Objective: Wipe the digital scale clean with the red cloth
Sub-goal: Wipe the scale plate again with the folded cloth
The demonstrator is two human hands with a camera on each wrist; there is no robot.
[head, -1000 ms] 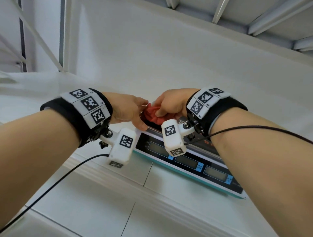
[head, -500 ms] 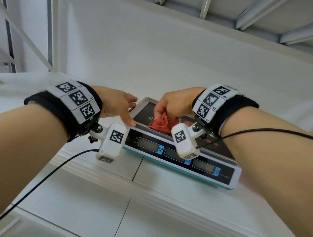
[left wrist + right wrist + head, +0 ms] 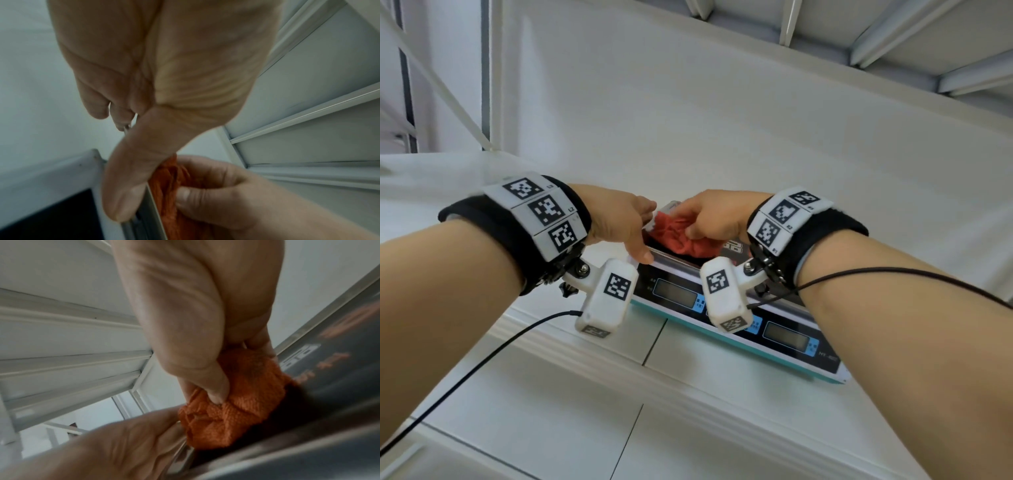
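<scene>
The digital scale (image 3: 678, 291) stands on a white shelf, its dark front panel with display windows facing me. My right hand (image 3: 702, 222) grips the bunched red cloth (image 3: 681, 240) and presses it onto the left end of the steel platter (image 3: 333, 386); in the right wrist view the thumb (image 3: 216, 391) digs into the cloth (image 3: 236, 410). My left hand (image 3: 635, 229) holds the platter's left corner. Its thumb (image 3: 123, 194) lies along the front rim (image 3: 152, 211) and its fingers (image 3: 121, 120) curl over the far side. The cloth (image 3: 170, 186) touches that thumb.
The shelf (image 3: 551, 394) is white with a raised front lip and panel seams. A white wall (image 3: 722, 137) rises close behind the scale, and white beams (image 3: 893, 44) run overhead. Black cables (image 3: 482, 359) trail from both wrist cameras.
The right hand swept the cloth from the platter's left corner toward the middle and back to the left corner. The left hand stayed on that corner.
</scene>
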